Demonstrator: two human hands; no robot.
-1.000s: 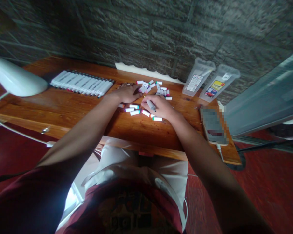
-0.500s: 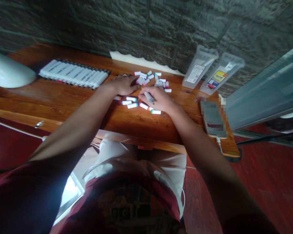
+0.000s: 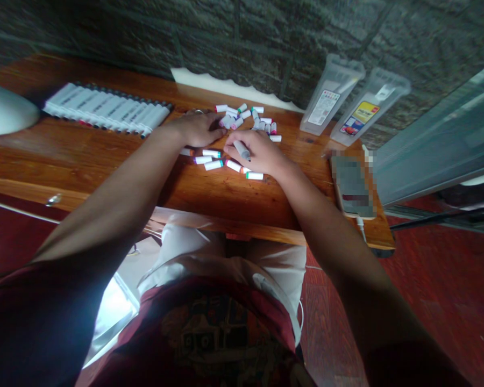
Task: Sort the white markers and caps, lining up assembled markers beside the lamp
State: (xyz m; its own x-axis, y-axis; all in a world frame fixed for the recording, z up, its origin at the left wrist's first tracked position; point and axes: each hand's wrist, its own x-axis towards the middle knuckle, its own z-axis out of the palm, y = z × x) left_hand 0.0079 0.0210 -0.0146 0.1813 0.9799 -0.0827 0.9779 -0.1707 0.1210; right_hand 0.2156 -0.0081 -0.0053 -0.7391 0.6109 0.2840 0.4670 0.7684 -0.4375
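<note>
My right hand [image 3: 255, 153] grips a grey-bodied marker [image 3: 242, 151] between thumb and fingers, above several loose white marker bodies [image 3: 213, 165] with coloured ends. My left hand [image 3: 197, 129] lies flat on the wooden desk [image 3: 242, 201], holding nothing. Its fingertips are next to a loose heap of white marker pens and caps [image 3: 246, 117]. Both hands are close together, and my right hand hides part of the lower markers.
A neat row of white markers [image 3: 105, 110] lies at the back left. Two transparent plastic marker cases [image 3: 331, 95] stand at the back right, with a blurred phone [image 3: 353, 188] on a cable nearby. A white lamp head [image 3: 4, 110] is at far left, against a stone wall.
The whole scene has shifted upward in the view as my head tilted. My right hand still holds the grey marker and sits slightly further left, closer to my left hand.
</note>
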